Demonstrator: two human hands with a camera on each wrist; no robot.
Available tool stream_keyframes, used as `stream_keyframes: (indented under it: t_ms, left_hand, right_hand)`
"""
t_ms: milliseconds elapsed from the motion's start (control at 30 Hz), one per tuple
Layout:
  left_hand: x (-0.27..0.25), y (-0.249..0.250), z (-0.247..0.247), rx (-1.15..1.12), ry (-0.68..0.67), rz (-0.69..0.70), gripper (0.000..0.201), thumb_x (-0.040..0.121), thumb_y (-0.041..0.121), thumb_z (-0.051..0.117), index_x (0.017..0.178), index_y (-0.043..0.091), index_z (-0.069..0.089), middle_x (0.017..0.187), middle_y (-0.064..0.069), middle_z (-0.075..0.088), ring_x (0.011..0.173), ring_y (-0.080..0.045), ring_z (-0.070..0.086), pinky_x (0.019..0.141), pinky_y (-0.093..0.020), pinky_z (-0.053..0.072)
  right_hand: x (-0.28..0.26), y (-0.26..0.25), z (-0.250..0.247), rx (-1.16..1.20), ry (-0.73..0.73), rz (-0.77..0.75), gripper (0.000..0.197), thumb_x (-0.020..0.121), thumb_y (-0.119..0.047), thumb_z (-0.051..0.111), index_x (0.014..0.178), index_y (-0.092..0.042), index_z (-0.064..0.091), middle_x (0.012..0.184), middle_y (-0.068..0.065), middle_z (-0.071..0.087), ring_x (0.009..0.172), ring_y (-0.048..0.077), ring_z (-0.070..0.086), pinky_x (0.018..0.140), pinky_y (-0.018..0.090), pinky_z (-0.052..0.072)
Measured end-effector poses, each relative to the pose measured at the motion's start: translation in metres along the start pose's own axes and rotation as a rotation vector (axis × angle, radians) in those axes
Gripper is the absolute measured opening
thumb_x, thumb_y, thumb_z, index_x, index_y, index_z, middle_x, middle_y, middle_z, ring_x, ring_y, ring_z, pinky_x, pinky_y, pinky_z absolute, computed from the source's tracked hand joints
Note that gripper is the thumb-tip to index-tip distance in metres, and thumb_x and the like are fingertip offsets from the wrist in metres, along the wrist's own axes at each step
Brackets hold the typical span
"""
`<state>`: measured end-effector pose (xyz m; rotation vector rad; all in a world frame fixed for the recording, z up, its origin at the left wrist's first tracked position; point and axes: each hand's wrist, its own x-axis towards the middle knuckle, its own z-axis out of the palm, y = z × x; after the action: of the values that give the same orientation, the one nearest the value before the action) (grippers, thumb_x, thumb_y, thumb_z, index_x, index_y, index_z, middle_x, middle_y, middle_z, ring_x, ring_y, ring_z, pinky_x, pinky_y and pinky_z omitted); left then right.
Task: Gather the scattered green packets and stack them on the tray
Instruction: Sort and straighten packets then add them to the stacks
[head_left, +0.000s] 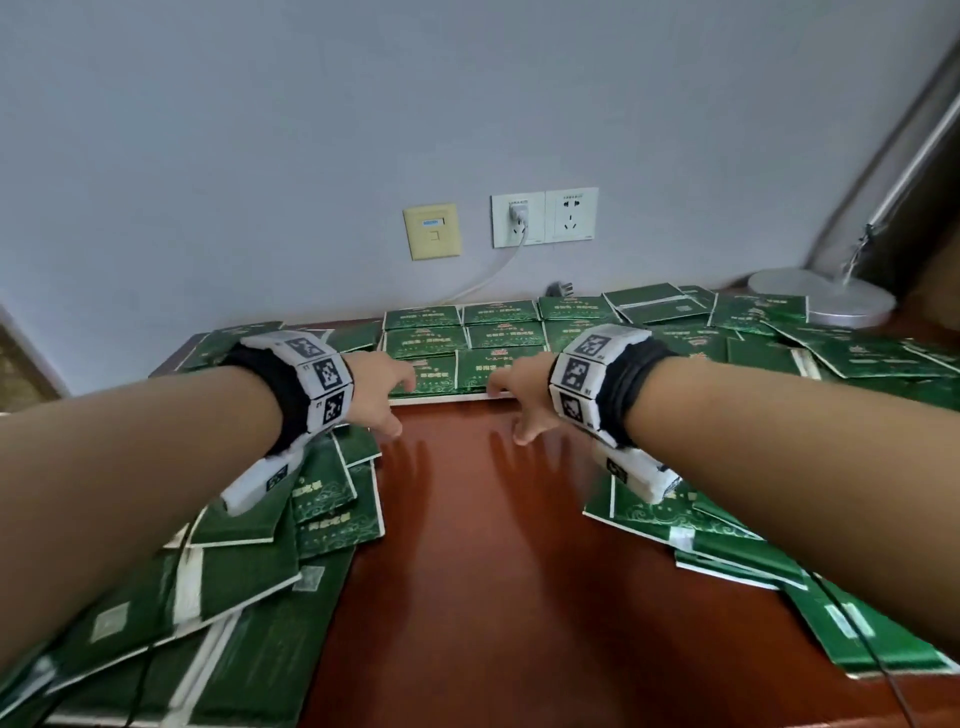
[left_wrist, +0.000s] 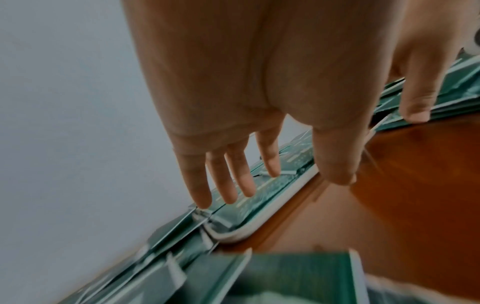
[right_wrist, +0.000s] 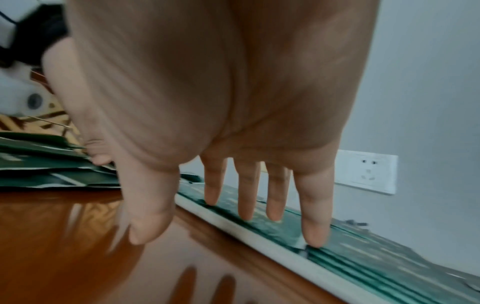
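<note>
A white tray (head_left: 447, 399) lies at the back middle of the red-brown table, covered with rows of green packets (head_left: 501, 336). My left hand (head_left: 382, 387) hovers over the tray's near left part, fingers straight and spread, tips touching the packets (left_wrist: 262, 191) there. My right hand (head_left: 517, 397) does the same over the near right part, its fingers (right_wrist: 315, 232) on the packets (right_wrist: 350, 248) just behind the tray rim (right_wrist: 233, 224). Neither hand holds anything. More green packets lie scattered at the left (head_left: 249, 566) and right (head_left: 727, 540).
Bare table surface (head_left: 483, 571) runs down the middle between the two heaps. Further packets (head_left: 857, 353) cover the back right, beside a round lamp base (head_left: 826, 296). Wall sockets (head_left: 543, 217) with a plugged white cable sit behind the tray.
</note>
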<state>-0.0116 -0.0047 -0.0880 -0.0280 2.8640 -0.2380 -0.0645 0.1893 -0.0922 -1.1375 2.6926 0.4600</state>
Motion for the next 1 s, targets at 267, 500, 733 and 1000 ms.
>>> stream_keyframes:
  t_ms: [267,500,733,1000]
  left_hand:
    - [-0.071,-0.047,0.031,-0.019,-0.101,-0.1,0.068,0.079,0.044,0.072,0.136,0.025,0.042,0.122,-0.005,0.047,0.112,-0.021,0.05,0.094,-0.033,0.044]
    - [-0.088,-0.056,0.052,-0.003,-0.151,-0.15,0.089,0.071,0.05,0.077,0.143,0.029,0.029,0.131,-0.007,0.04,0.117,-0.024,0.046,0.095,-0.037,0.044]
    - [-0.085,-0.05,0.051,-0.017,-0.159,-0.188,0.092,0.07,0.045,0.081,0.144,0.029,0.028,0.135,-0.007,0.039,0.117,-0.025,0.048,0.096,-0.038,0.045]
    - [-0.089,-0.053,0.055,-0.058,-0.13,-0.194,0.095,0.069,0.047,0.08,0.146,0.03,0.026,0.136,-0.008,0.037,0.116,-0.025,0.049,0.094,-0.038,0.046]
  right_hand:
    - [-0.005,-0.095,-0.001,0.052,0.013,-0.236,0.077,0.084,-0.044,0.067,0.146,-0.016,0.031,0.131,0.009,0.051,0.116,0.027,0.052,0.081,0.031,0.041]
    - [0.0,-0.115,0.0,0.114,-0.007,-0.303,0.078,0.089,-0.05,0.057,0.152,-0.027,0.019,0.145,0.003,0.044,0.13,0.023,0.044,0.102,0.033,0.036]
    - [0.002,-0.116,0.001,0.087,-0.038,-0.308,0.074,0.09,-0.052,0.053,0.151,-0.027,0.02,0.14,0.005,0.049,0.125,0.023,0.048,0.103,0.033,0.037]
    - [0.003,-0.12,-0.003,0.042,-0.054,-0.298,0.071,0.089,-0.052,0.054,0.15,-0.025,0.026,0.121,0.006,0.063,0.108,0.023,0.059,0.09,0.029,0.045]
